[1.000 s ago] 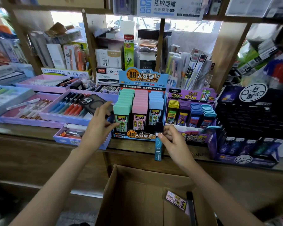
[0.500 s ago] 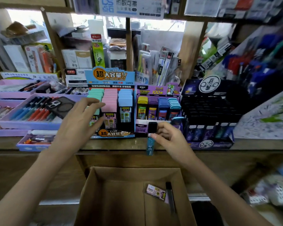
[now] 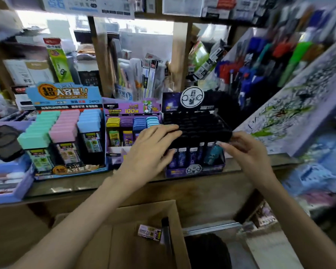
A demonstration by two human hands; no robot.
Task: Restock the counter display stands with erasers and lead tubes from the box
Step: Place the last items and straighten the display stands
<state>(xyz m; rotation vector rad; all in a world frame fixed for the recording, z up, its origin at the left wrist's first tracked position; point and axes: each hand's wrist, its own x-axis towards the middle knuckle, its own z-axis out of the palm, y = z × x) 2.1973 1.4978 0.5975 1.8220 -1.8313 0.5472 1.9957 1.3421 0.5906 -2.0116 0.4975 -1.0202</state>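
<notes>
Both hands have shifted right since the earlier frames. The right hand (image 3: pixel 248 152) has carried the teal lead tube (image 3: pixel 212 154) from the near edge of the counter over to the black display stand (image 3: pixel 202 121), and the left hand (image 3: pixel 149 150) has left the blue stand to reach across to the same one.

The right hand's fingers are curled, and their tips close on the top end of the teal lead tube in a pinch, though blur softens the contact. The tube stands slightly tilted at the right end of the black display stand's near row, beside a line of dark purple tubes. The left hand lies flat with its fingers straight and a little spread. The fingertips rest on the black caps at the left side of the stand, and it holds nothing.

Just left of the black display stand is a purple stand (image 3: pixel 132 111) with yellow, purple and blue caps in columns. Further left is the blue stand (image 3: pixel 64 94), which holds green, pink and blue rows. All three stand on the wooden counter (image 3: pixel 202 183). At the far left a dark phone (image 3: pixel 4 142) lies on a lilac tray.

Near and below the counter sits the open cardboard box (image 3: pixel 124 253). Against its right wall lie a small pink-labelled pack (image 3: pixel 149 232) and a thin black stick (image 3: pixel 166 233).
</notes>
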